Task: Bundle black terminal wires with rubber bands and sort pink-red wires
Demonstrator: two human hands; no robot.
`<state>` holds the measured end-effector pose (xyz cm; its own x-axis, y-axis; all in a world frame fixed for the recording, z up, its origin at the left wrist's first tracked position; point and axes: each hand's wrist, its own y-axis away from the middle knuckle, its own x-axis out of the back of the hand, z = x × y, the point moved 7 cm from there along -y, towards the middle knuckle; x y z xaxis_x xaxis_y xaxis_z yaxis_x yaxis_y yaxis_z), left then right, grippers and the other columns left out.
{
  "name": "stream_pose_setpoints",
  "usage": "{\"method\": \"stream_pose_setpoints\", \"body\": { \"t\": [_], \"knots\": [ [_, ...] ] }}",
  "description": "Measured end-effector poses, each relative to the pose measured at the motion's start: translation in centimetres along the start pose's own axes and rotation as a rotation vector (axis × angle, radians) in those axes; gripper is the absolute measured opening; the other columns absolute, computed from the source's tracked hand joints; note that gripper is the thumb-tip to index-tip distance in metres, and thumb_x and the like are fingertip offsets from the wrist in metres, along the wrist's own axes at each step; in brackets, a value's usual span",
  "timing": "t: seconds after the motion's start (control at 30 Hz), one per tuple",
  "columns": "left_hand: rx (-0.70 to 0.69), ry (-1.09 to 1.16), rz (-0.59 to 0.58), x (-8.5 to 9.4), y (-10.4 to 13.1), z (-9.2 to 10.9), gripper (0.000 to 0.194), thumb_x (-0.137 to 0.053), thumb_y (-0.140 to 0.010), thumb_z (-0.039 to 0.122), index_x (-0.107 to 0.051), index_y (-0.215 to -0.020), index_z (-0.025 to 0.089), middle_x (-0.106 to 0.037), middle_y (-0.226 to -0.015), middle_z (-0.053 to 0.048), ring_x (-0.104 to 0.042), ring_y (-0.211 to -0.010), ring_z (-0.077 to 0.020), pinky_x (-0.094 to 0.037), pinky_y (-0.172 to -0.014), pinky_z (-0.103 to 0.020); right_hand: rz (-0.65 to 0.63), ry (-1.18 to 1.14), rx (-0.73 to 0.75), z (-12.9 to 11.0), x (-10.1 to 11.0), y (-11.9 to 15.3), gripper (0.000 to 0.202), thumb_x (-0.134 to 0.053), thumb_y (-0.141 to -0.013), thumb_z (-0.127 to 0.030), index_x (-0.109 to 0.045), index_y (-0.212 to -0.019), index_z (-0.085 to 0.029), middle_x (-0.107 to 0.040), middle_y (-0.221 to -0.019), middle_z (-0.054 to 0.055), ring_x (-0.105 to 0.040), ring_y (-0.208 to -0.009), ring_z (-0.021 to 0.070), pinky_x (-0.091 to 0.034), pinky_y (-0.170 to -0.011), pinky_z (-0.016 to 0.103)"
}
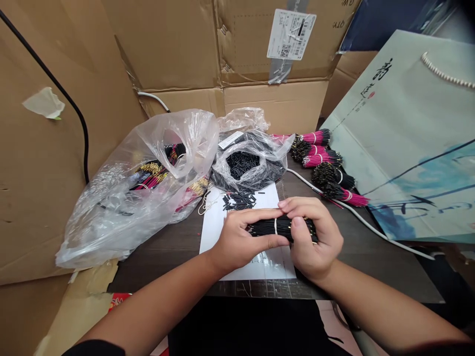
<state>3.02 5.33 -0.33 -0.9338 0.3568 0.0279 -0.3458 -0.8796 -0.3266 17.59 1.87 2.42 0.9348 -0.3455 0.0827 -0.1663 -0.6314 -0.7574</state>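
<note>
Between my two hands lies a bundle of black wires [265,228] with a white tie round its middle and gold tips at its right end. My left hand [237,240] grips the bundle's left part, thumb below and fingers above. Around the right end my right hand [317,237] is closed, its thumb pressed near the gold tips. Both hands are over a white sheet of paper [211,237]. Just beyond them, short black tubes [239,201] lie loose on the paper. An open clear plastic bag [276,165] full of the same black tubes [243,164] stands behind.
A large clear bag [122,198] with wire bundles spreads at left. Several tied pink and black wire bundles [321,157] lie at right, beside a white cable [371,223]. A pale paper gift bag [419,128] leans at right. Cardboard boxes [178,49] wall the dark table [156,267].
</note>
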Motion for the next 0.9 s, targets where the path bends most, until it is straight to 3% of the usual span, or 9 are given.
{"method": "stream_pose_setpoints", "body": {
  "t": [0.13,0.2,0.3,0.43,0.5,0.6,0.7,0.8,0.9],
  "knots": [
    [0.086,0.261,-0.094,-0.8,0.0,-0.1,0.050,-0.082,-0.078,0.055,-0.076,-0.112,0.019,-0.075,-0.123,-0.014,-0.071,-0.116,-0.0310,-0.054,-0.105,-0.044,-0.110,0.024,0.264,-2.5,0.5,-1.0,0.022,-0.057,-0.083,-0.011,-0.066,-0.099,-0.024,-0.067,-0.087,0.006,-0.071,-0.083,0.0248,-0.065,-0.069,0.047],
    [0.153,0.434,-0.077,-0.9,0.0,-0.4,0.056,-0.070,-0.086,0.063,-0.071,-0.120,0.019,-0.069,-0.133,-0.016,-0.068,-0.120,-0.0326,-0.053,-0.106,-0.047,-0.173,0.049,0.373,-3.5,0.7,-1.3,0.021,-0.057,-0.082,-0.010,-0.065,-0.097,-0.022,-0.066,-0.087,0.007,-0.070,-0.081,0.0235,-0.065,-0.066,0.044],
    [0.315,0.515,-0.031,-1.1,0.2,-1.4,0.046,-0.067,-0.091,0.058,-0.069,-0.117,0.020,-0.069,-0.129,-0.013,-0.072,-0.108,-0.0277,-0.060,-0.092,-0.040,-0.253,0.129,0.509,-4.4,1.0,-1.0,0.015,-0.061,-0.083,-0.013,-0.065,-0.093,-0.023,-0.067,-0.089,0.006,-0.071,-0.083,0.0238,-0.067,-0.067,0.044],
    [0.574,0.563,-0.119,-2.2,0.9,-2.4,0.038,-0.067,-0.092,0.055,-0.070,-0.093,0.017,-0.068,-0.084,-0.006,-0.068,-0.072,-0.0176,-0.059,-0.060,-0.028,-0.300,0.202,0.529,-3.7,1.2,-0.3,0.015,-0.070,-0.085,-0.024,-0.067,-0.096,-0.032,-0.070,-0.092,0.003,-0.071,-0.082,0.0248,-0.066,-0.069,0.049],
    [0.587,0.576,-0.118,-2.2,0.9,-2.3,0.036,-0.072,-0.088,0.051,-0.071,-0.087,0.015,-0.063,-0.076,-0.003,-0.065,-0.067,-0.0155,-0.059,-0.058,-0.027,-0.306,0.186,0.522,-3.2,1.1,-0.1,0.018,-0.073,-0.084,-0.028,-0.067,-0.101,-0.034,-0.070,-0.095,0.002,-0.071,-0.082,0.0248,-0.065,-0.071,0.050],
    [0.538,0.536,-0.025,-1.2,0.5,-2.2,0.030,-0.077,-0.085,0.045,-0.073,-0.086,0.015,-0.064,-0.078,-0.002,-0.064,-0.068,-0.0138,-0.060,-0.060,-0.026,-0.230,0.160,0.547,-2.9,0.8,-0.1,0.031,-0.069,-0.084,-0.028,-0.066,-0.115,-0.031,-0.069,-0.106,0.007,-0.070,-0.095,0.0276,-0.065,-0.078,0.052],
    [0.484,0.491,0.109,0.3,0.2,-2.3,0.027,-0.077,-0.086,0.042,-0.073,-0.092,0.016,-0.069,-0.088,-0.003,-0.067,-0.074,-0.0151,-0.063,-0.066,-0.030,-0.131,0.128,0.386,-1.8,0.3,-0.5,0.050,-0.064,-0.087,-0.032,-0.058,-0.137,-0.027,-0.061,-0.130,0.014,-0.063,-0.118,0.0348,-0.059,-0.092,0.062],
    [0.384,0.299,0.187,1.5,-0.1,-1.9,0.028,-0.076,-0.087,0.041,-0.075,-0.102,0.018,-0.074,-0.100,-0.007,-0.071,-0.087,-0.0199,-0.064,-0.075,-0.033,-0.097,-0.024,0.005,0.6,-0.4,-0.3,0.058,-0.057,-0.094,-0.049,-0.048,-0.148,-0.030,-0.048,-0.150,0.015,-0.051,-0.137,0.0390,-0.053,-0.102,0.066],
    [0.264,0.051,0.208,1.9,-0.2,-1.0,0.026,-0.071,-0.091,0.038,-0.074,-0.108,0.018,-0.075,-0.107,-0.008,-0.072,-0.100,-0.0232,-0.062,-0.083,-0.034,-0.082,-0.154,-0.290,2.7,-1.2,0.7,0.055,-0.043,-0.102,-0.054,-0.044,-0.151,-0.028,-0.046,-0.154,0.015,-0.051,-0.139,0.0355,-0.050,-0.108,0.062]
  ]
}}
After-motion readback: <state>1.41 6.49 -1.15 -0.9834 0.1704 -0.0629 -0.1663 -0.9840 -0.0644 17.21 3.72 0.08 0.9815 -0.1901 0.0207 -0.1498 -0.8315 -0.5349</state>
